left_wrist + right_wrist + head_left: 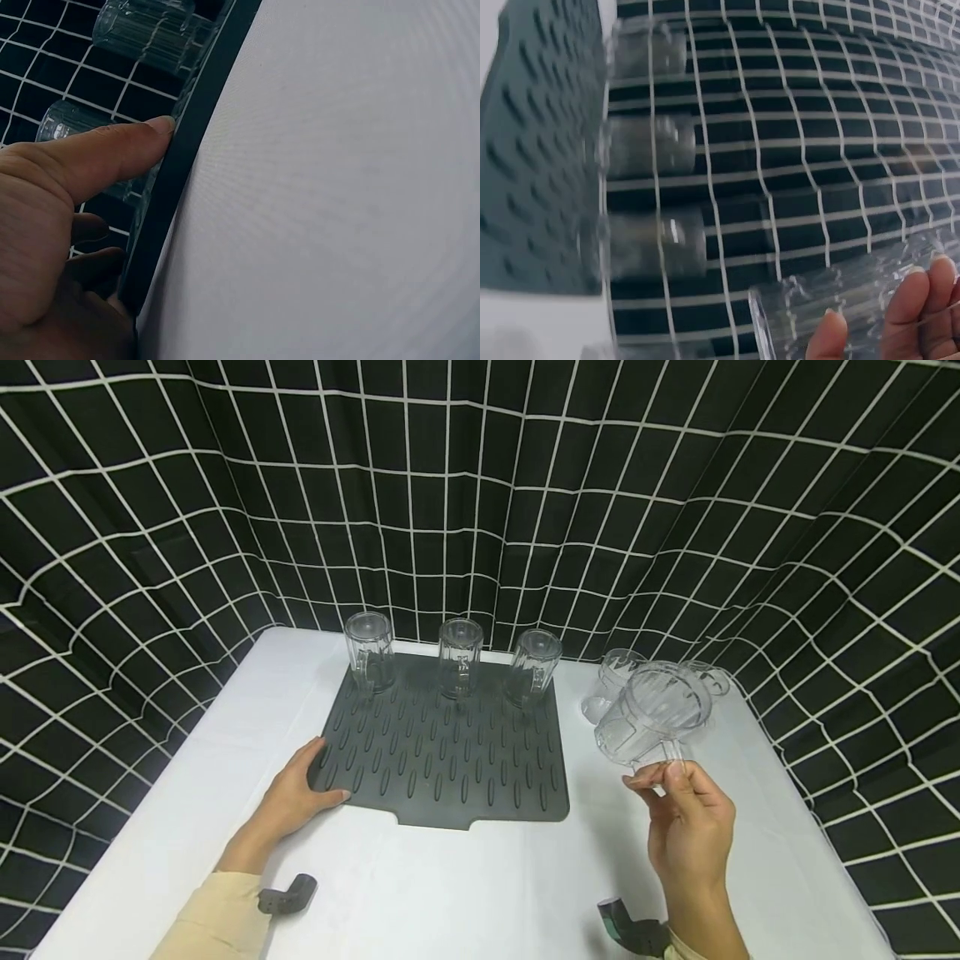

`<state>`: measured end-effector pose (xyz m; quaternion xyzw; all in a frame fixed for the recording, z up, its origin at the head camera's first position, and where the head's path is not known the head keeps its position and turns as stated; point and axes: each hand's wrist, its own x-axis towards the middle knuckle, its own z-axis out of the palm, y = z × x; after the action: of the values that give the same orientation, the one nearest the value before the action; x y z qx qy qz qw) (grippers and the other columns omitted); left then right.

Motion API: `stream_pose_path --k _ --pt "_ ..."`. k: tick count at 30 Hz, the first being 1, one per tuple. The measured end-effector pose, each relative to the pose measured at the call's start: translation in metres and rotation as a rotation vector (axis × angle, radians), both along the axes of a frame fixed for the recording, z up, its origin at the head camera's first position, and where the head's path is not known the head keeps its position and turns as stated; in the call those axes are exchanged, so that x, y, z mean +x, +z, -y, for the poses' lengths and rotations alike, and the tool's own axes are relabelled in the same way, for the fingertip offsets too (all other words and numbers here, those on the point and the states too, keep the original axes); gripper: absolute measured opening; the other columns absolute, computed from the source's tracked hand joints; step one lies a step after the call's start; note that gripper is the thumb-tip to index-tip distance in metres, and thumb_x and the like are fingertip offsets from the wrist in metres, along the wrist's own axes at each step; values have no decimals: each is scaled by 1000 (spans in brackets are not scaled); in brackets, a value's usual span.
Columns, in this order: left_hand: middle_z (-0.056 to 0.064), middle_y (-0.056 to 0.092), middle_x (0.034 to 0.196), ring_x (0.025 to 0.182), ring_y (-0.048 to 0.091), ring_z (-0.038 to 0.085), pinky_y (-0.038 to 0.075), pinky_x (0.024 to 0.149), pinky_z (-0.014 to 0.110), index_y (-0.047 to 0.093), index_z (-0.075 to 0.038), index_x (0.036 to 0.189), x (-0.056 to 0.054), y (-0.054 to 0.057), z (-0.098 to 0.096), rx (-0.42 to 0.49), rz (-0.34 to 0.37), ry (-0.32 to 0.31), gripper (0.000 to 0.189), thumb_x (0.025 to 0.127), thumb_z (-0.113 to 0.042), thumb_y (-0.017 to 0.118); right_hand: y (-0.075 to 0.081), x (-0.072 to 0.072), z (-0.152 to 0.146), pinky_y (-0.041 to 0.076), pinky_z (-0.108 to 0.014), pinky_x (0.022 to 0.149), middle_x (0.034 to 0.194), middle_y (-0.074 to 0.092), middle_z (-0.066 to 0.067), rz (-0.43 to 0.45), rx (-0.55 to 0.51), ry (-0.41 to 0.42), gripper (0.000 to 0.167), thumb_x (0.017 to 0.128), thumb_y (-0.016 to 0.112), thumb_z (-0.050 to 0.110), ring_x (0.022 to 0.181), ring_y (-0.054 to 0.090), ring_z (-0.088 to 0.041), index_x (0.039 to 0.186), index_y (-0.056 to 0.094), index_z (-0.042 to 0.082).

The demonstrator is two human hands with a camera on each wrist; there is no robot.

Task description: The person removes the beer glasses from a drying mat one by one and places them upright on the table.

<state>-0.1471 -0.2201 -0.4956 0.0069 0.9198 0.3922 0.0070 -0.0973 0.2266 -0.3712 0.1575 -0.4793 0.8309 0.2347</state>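
Note:
My right hand (690, 827) pinches the handle of a clear glass mug (652, 714) and holds it tilted above the right side of the table. In the right wrist view, fingertips show beside this mug (855, 296). My left hand (288, 793) rests at the near left corner of a dark grey drying mat (450, 760), its thumb along the front edge and its fingers by the left edge. The left wrist view has the thumb (112, 150) touching the mat's rim. Three clear mugs stand in a row on the mat's far side: left (370, 652), middle (460, 656) and right (534, 667).
Beyond the held mug, another clear mug (611, 685) stands on the white table (510, 893), and a further one (712, 681) is partly hidden. Black cloth with a white grid (465, 485) hangs around the back and sides. Dark mounts (288, 896) sit at both wrists.

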Motion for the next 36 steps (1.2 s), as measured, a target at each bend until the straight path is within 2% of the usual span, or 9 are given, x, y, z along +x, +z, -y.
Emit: stream_pose_path --k 2,6,12,18,22,27,30,36 --pt "21 18 156 138 19 47 19 107 65 19 -3 153 1 0 0 -1 2 0 104 75 -33 81 4 -4 -11 58 -38 73 74 59 -22 14 11 -18 30 101 43 -3 72 62 -29 75 48 -17" --pt "21 17 156 138 19 47 19 107 65 19 -2 153 2 -1 -1 3 4 -1 104 75 -33 81 9 -10 -33 59 -35 71 72 57 -19 92 80 -111 33 101 47 3 73 60 -26 74 46 -15" --pt "22 17 156 139 18 46 17 109 64 20 0 152 2 -1 -1 11 -2 1 102 76 -27 80 14 -20 -60 59 -36 64 67 55 -19 175 27 -228 37 100 49 4 64 58 -28 69 41 -14" --pt "24 16 156 139 17 47 16 108 65 20 1 152 3 -3 -2 22 7 -11 101 76 -29 80 18 -30 -88 59 -38 60 65 52 -20 196 -66 -310 34 99 50 3 59 55 -29 70 43 -15" --pt "22 16 156 139 17 47 16 109 65 20 1 152 4 -4 -2 18 4 -2 102 75 -29 81 18 -38 -109 58 -38 56 65 52 -21 208 -84 -340 33 98 52 5 58 56 -30 72 46 -15" --pt "21 15 157 139 16 47 17 108 65 20 0 152 5 -4 -3 13 4 0 103 75 -30 81 17 -48 -136 57 -40 52 64 52 -22 237 -159 -333 33 98 52 6 55 54 -31 72 46 -15" --pt "22 15 157 139 16 48 17 108 66 20 0 152 4 -4 -3 11 9 -4 102 75 -29 81 12 -54 -152 56 -41 51 63 52 -22 265 -190 -330 35 99 49 6 55 52 -30 71 45 -14" --pt "25 16 155 139 16 48 16 107 67 22 2 151 1 -3 -3 22 21 -8 100 75 -26 81 0 -64 -181 56 -40 52 65 55 -20 333 -182 -330 36 102 44 10 57 55 -29 74 50 -12"
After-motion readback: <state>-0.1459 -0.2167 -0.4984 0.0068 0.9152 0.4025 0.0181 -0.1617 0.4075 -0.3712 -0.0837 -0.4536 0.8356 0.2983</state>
